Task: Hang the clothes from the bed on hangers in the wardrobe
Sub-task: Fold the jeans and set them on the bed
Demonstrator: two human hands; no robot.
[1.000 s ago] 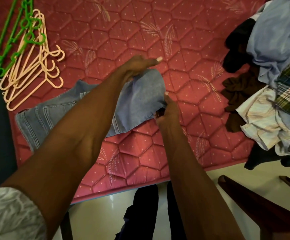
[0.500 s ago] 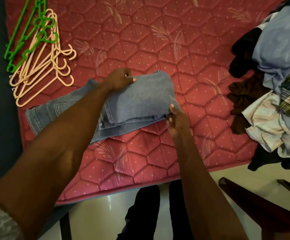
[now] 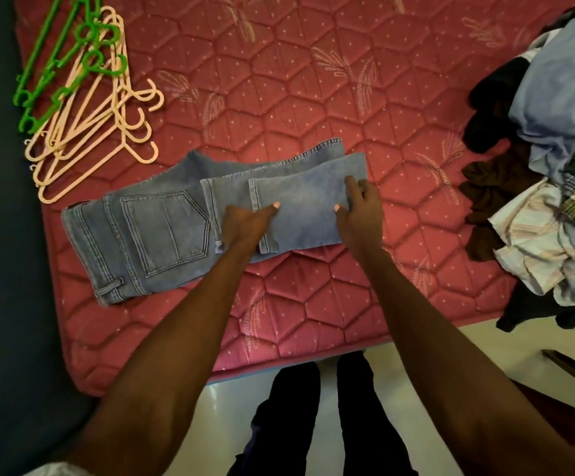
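Jeans come first: the pale blue denim jeans [image 3: 162, 221] now lie flat on the pink quilted mattress [image 3: 313, 97], legs folded back over themselves, where half a second ago I was lifting the folded end clear of the bed. My left hand [image 3: 244, 225] has come down onto the cloth near the hems, fingers mostly straight and pressing, thumb out to the right. My right hand [image 3: 359, 207] rests at the fold's right edge, fingers spread and loosely bent; it seems only to touch the denim, though whether a fingertip pinches the edge is hard to tell from here. Both hands were gripping the fabric before. The bunch of peach and green plastic hangers [image 3: 90, 108] lies at the mattress's far left corner, well apart from the jeans. The heap of mixed shirts and dark clothes [image 3: 547, 149] sits at the right edge of the bed.
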